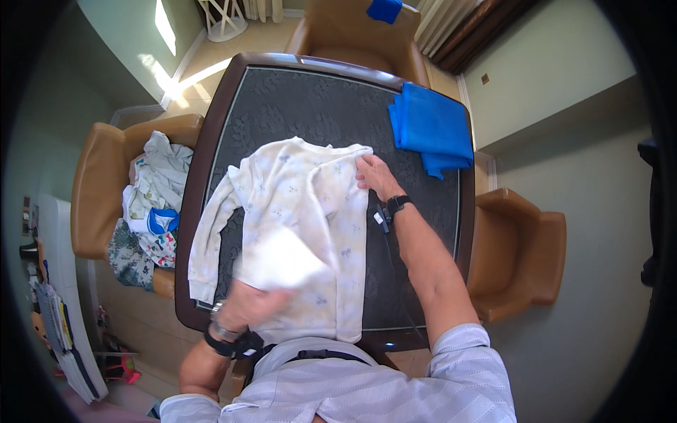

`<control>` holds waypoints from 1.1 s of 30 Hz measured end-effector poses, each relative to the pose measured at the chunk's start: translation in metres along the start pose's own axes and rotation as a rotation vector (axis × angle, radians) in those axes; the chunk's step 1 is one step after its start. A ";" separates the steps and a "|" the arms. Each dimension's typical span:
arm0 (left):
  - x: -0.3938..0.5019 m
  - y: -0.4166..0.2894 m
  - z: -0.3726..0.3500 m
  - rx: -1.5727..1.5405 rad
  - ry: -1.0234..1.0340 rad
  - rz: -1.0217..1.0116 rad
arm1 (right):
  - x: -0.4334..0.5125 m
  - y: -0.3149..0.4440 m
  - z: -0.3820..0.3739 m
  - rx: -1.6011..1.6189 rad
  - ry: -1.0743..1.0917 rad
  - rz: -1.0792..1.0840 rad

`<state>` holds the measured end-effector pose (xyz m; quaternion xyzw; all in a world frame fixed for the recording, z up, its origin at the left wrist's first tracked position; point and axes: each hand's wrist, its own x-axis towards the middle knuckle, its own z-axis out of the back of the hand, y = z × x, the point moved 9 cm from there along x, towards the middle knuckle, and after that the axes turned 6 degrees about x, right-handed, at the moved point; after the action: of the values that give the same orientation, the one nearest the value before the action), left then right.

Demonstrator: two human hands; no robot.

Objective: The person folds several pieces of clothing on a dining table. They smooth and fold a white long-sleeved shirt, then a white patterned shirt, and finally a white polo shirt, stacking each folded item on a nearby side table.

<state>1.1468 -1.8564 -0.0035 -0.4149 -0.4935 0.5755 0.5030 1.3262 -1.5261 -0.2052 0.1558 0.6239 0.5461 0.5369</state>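
Observation:
A pale long-sleeved top (285, 195) with small printed motifs lies spread on the table, its neckline at the far side. One sleeve (203, 254) hangs down along the left. The right side is turned inward over the body in a lengthwise fold. My right hand (374, 173) grips the cloth at the right shoulder. Low over the front of the top, my left hand (256, 306) is blurred by motion. Touching it is a blurred white piece of cloth (288, 259), perhaps a sleeve end; whether the fingers hold it is unclear.
A dark table (317, 100) has folded blue cloth (433, 127) at its far right corner. Heaped clothes (156, 195) fill the left tan armchair (98, 190). Other armchairs stand at the right (515, 259) and far side (354, 31). A cable (394, 269) runs beside my right wrist.

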 end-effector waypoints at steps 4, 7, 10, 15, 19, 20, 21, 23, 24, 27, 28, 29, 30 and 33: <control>-0.021 0.018 -0.105 -0.144 0.626 0.171 | 0.002 0.000 -0.002 0.001 0.025 -0.009; -0.033 0.037 -0.135 -0.021 0.786 0.167 | 0.002 0.001 -0.003 -0.009 0.014 -0.014; -0.040 0.042 -0.147 0.017 0.776 0.032 | 0.001 0.005 -0.001 -0.002 -0.016 0.013; -0.056 0.049 -0.159 0.004 0.772 -0.069 | 0.000 0.006 -0.002 -0.004 -0.048 0.006; -0.070 0.060 -0.176 0.118 0.873 -0.160 | 0.000 0.008 -0.002 -0.026 -0.058 0.002; -0.073 0.064 -0.178 0.146 0.874 -0.149 | 0.000 0.008 -0.002 -0.020 -0.060 0.005; -0.078 0.067 -0.179 0.190 0.873 -0.152 | -0.001 0.006 -0.001 -0.018 -0.069 -0.004; -0.085 0.081 -0.184 0.171 0.927 -0.021 | -0.002 0.007 -0.002 -0.004 -0.042 0.025; -0.088 0.084 -0.185 0.147 0.924 0.007 | -0.002 0.006 -0.003 -0.008 -0.021 0.030; -0.091 0.092 -0.176 0.021 0.788 0.177 | 0.000 0.000 -0.002 -0.002 -0.038 0.043; -0.090 0.094 -0.170 0.003 0.707 0.206 | 0.000 -0.003 0.000 0.014 -0.069 0.050; -0.092 0.101 -0.164 -0.023 0.645 0.289 | 0.001 -0.002 0.000 0.037 -0.081 0.092; -0.092 0.108 -0.158 -0.020 0.573 0.331 | 0.000 0.000 0.001 0.049 -0.117 0.160; -0.090 0.126 -0.137 0.100 0.326 0.330 | -0.013 0.016 0.004 -0.015 -0.219 0.407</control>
<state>1.2728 -1.9255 -0.1522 -0.5521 -0.3023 0.5990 0.4949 1.3282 -1.5285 -0.1841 0.3327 0.5135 0.6277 0.4812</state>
